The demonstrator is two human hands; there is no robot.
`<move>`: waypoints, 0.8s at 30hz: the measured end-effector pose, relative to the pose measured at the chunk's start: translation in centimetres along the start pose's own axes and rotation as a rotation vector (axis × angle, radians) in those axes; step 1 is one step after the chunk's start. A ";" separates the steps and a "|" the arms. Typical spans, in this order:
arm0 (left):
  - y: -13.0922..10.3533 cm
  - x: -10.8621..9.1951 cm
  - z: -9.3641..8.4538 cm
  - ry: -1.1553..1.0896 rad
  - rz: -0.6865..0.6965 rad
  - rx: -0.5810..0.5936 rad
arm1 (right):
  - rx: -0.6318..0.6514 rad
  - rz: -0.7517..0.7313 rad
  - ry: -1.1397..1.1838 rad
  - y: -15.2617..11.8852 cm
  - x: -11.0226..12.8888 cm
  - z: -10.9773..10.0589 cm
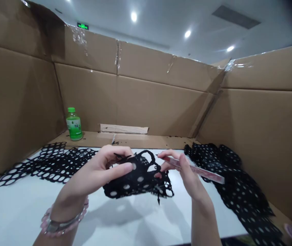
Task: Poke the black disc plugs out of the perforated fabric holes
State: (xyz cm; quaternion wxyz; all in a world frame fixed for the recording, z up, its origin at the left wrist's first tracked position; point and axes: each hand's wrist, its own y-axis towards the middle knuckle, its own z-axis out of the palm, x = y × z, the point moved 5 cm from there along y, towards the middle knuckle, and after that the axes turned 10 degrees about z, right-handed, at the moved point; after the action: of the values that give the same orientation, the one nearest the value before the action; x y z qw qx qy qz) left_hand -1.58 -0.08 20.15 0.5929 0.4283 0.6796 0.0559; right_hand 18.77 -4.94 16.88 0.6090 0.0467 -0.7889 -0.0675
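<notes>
Left hand (107, 171) pinching limp black fabric (132, 178), round-holed; right hand (191, 181) gripping a slim, flat, translucent pinkish tool (209, 175) above the smooth white tabletop (15, 208).

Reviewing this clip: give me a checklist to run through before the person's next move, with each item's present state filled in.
1. Left hand has a grip on the mesh: ok, held between thumb and fingers.
2. Right hand holds the pink tool: ok.
3. Held mesh lies flat on the table: not ok, it is raised and bunched.
4. Tool's tip touches the mesh: cannot tell, it shows close by but the gap is unclear.
5. Tool is clear of the right pile: cannot tell, they overlap in this view.
6. Bottle stands upright and capped, away from both hands: ok.
</notes>
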 end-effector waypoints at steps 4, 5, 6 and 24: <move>-0.7 -0.3 0.3 0.073 0.031 0.033 | -0.144 0.012 0.077 -2.5 -1.8 -0.9; -0.8 -0.5 0.3 0.063 0.037 0.018 | -0.211 0.020 0.088 -3.2 -2.2 -1.2; -0.9 -0.7 0.3 0.047 0.044 -0.007 | -0.280 0.031 0.096 -3.9 -2.7 -1.6; 0.8 1.6 3.7 0.418 0.128 0.263 | -0.876 0.020 0.802 -6.2 -10.4 -1.0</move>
State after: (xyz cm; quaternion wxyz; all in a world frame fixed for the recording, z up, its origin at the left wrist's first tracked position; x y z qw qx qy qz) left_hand 2.09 -0.11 18.34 0.3741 0.5229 0.7604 0.0918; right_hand 22.33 -9.45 6.19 0.8227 -0.1947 -0.3964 -0.3580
